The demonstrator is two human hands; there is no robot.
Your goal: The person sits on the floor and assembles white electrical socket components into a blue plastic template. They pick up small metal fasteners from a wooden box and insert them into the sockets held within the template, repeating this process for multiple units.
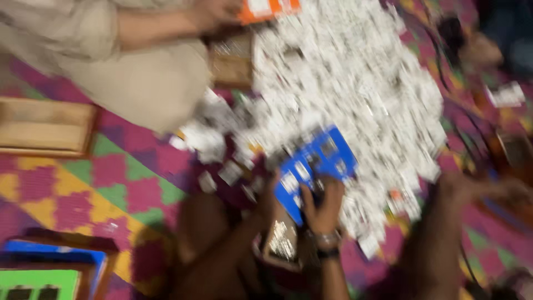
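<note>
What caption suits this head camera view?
Both hands hold a blue card over a heap of small white pieces on a patterned mat.

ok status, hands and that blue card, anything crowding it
Both hands on the blue card: left hand at its edge, right hand gripping from below. Card tilted over the heap of small white pieces. Another person's hand holds an orange card beyond. Picture blurred.

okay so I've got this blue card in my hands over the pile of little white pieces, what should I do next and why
Probably hold the blue card steady first. Both the left hand and the right hand grip its lower edge, right above the pile of white pieces, and the view is blurred.
</note>
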